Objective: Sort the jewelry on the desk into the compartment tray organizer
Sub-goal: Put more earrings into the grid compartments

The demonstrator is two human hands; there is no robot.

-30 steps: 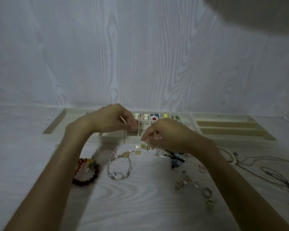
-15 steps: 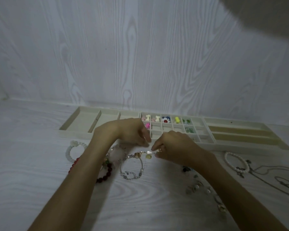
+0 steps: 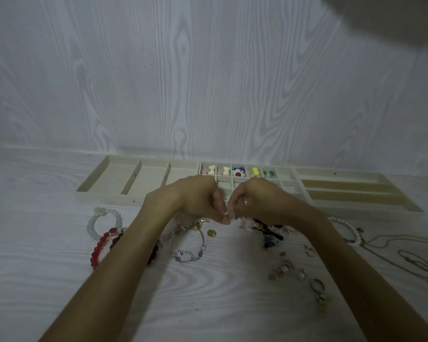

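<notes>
Both hands have dropped from the tray (image 3: pixel 104 196) at 12 o'clock; left hand (image 3: pixel 198 201) and right hand (image 3: pixel 255 201) pinch 1 small earring (image 3: pixel 229 217) off the bench (image 3: pixel 208 304); sorting continues.

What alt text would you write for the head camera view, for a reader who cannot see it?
Two hands, the left hand and right hand, meet fingertip to fingertip, pinching a small jewelry piece just above a pale desk. Behind them lies a compartment tray with colourful beads in its small middle cells; bracelets, rings and chains lie scattered around.
</notes>
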